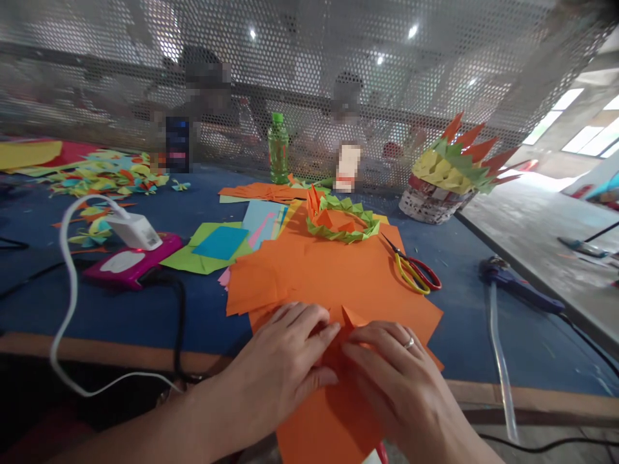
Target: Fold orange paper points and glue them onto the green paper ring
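My left hand [285, 361] and my right hand [391, 374] meet at the near edge of the table, fingers pressed down on a small folded orange paper piece [349, 320] that pokes up between them. Both rest on a pile of orange paper sheets [329, 270]. A ring shows on my right hand. Beyond the pile lies a ring of folded green and orange paper pieces [343, 222]. Scissors with yellow and red handles [413, 267] lie just right of the orange sheets.
Green and blue sheets [213, 248] lie left of the pile beside a pink box [130, 261] carrying a white charger [135, 231] and cable. A green bottle [278, 148], a paper-topped basket [442, 187], a blue glue gun [517, 287] and paper scraps [106, 174] sit around.
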The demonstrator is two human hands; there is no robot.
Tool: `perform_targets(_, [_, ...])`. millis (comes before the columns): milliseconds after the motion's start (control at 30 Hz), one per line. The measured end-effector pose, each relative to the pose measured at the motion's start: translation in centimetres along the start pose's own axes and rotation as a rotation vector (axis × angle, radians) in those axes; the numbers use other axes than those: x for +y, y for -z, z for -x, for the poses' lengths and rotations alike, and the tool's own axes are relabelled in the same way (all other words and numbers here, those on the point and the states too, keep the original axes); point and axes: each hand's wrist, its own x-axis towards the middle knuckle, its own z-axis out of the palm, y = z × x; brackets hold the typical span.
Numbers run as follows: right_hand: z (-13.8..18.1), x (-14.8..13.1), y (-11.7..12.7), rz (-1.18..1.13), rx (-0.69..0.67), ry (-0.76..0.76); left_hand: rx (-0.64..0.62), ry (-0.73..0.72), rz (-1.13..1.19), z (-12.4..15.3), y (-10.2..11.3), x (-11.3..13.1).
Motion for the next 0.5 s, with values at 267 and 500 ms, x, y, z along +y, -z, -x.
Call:
perform_targets(267, [-0.1,0.3,-0.4,-0.033,-0.004,0.01,0.166,-0.053,-0.005,0.5,-1.0,-0.1])
perform_targets(500, [0.6,0.3,-0.6,-0.123,0.043,-0.009,0.373,-0.181,-0.012,1.8,-2.1,-0.5])
